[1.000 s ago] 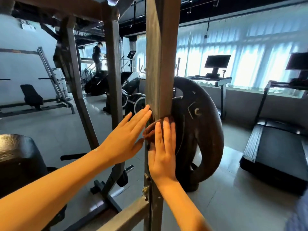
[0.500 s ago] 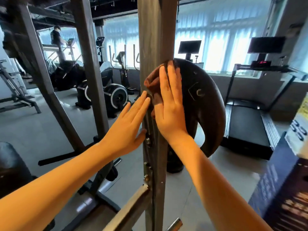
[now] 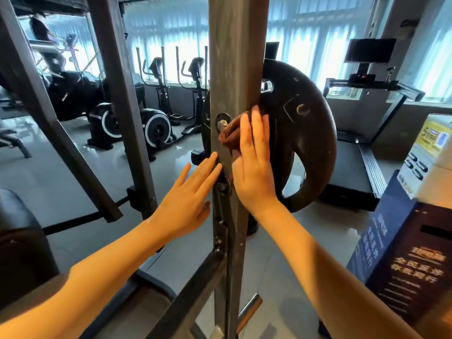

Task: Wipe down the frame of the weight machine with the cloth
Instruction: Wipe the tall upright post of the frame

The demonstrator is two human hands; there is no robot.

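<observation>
The weight machine's grey upright post [image 3: 234, 57] fills the middle of the head view. A reddish-brown cloth [image 3: 231, 135] lies against the post's front face beside a bolt. My right hand [image 3: 254, 165] presses the cloth flat on the post with straight fingers pointing up. My left hand [image 3: 190, 199] is flat too, its fingertips touching the post's left edge just below the cloth. A black weight plate [image 3: 305, 133] hangs behind the post on the right.
Slanted frame bars [image 3: 117, 94] stand to the left, a crossbar [image 3: 186, 297] runs low in front. A black padded seat [image 3: 19, 241] is at the far left. A blue printed box [image 3: 403, 260] stands at the right, a treadmill [image 3: 352, 167] behind it.
My right hand slid the cloth up the post and then back down to the bolt. My left hand kept its place at the post's edge. The view shifted left.
</observation>
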